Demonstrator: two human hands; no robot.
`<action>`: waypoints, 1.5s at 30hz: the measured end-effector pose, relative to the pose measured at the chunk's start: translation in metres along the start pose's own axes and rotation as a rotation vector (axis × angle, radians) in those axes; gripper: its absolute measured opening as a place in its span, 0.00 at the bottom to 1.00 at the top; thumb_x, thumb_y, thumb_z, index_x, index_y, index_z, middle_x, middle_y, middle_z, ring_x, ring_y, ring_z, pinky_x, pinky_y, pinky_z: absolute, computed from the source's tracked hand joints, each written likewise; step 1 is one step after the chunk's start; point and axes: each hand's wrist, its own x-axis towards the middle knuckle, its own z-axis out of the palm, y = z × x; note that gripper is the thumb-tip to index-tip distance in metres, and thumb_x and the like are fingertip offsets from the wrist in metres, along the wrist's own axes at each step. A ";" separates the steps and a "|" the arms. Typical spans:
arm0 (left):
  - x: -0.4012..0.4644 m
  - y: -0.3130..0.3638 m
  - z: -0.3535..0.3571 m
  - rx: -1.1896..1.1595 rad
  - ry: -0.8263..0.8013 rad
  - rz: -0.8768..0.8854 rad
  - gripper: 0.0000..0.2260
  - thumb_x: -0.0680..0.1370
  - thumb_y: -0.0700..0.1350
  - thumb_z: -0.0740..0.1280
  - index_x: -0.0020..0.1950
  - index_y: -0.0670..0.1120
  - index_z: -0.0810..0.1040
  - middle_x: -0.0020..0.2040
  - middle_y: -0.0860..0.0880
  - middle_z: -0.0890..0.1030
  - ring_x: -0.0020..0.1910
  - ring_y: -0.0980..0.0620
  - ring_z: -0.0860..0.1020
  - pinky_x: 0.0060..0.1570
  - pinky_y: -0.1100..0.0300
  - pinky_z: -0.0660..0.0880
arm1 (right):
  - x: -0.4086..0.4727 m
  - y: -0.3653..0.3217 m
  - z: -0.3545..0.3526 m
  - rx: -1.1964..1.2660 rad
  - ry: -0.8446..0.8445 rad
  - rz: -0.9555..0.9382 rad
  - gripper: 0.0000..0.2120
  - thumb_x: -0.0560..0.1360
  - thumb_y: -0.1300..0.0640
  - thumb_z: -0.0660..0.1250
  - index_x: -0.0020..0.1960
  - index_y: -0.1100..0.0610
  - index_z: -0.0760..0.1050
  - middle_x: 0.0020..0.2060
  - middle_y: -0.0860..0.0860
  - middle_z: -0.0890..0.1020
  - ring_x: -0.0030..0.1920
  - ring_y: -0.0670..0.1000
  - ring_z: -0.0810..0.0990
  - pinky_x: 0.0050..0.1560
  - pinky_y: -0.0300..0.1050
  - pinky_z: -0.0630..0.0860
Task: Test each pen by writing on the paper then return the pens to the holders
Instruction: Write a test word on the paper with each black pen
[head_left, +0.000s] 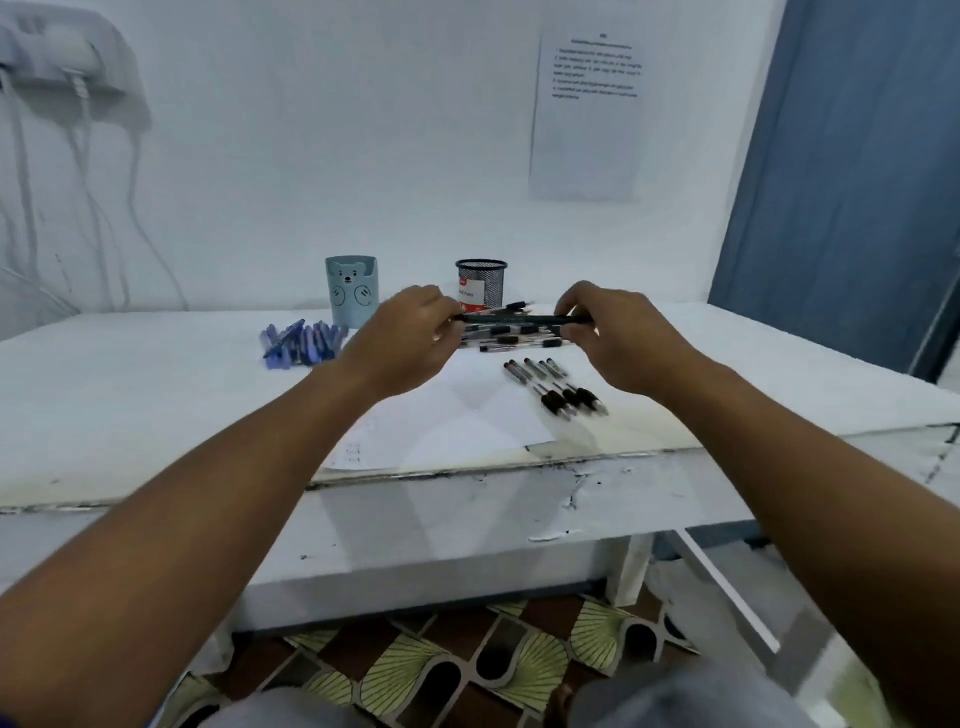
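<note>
White counter (156, 405) carries paper (467, 415), blue bear holder (351, 291) and mesh holder (481, 283), contents not visible, maybe empty. Left hand (410, 332) and right hand (618, 338) pinch black pen (519, 318) above black pen pile (514, 338).

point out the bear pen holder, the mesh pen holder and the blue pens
bear pen holder (351, 293), head view, front wall
mesh pen holder (492, 280), head view, mesh side
blue pens (301, 343), head view, middle of pile
</note>
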 end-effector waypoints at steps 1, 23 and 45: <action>0.002 0.010 0.002 -0.001 0.005 0.013 0.12 0.77 0.44 0.61 0.50 0.38 0.80 0.41 0.43 0.79 0.41 0.47 0.73 0.43 0.59 0.65 | -0.008 0.006 -0.008 -0.020 0.012 -0.001 0.07 0.81 0.58 0.63 0.58 0.56 0.75 0.51 0.53 0.81 0.53 0.55 0.76 0.53 0.48 0.71; -0.004 0.223 0.122 -0.307 -0.082 0.379 0.07 0.76 0.38 0.66 0.53 0.39 0.79 0.47 0.42 0.77 0.40 0.45 0.76 0.41 0.55 0.75 | -0.213 0.154 -0.081 -0.304 0.043 0.161 0.07 0.77 0.58 0.68 0.55 0.56 0.77 0.45 0.50 0.76 0.49 0.52 0.73 0.51 0.45 0.69; -0.189 0.273 0.292 -0.273 -0.727 0.322 0.16 0.80 0.48 0.60 0.67 0.45 0.73 0.61 0.48 0.75 0.60 0.50 0.72 0.55 0.56 0.71 | -0.392 0.229 0.094 -0.153 -0.558 0.512 0.21 0.77 0.53 0.69 0.68 0.54 0.73 0.61 0.57 0.76 0.64 0.59 0.72 0.60 0.53 0.73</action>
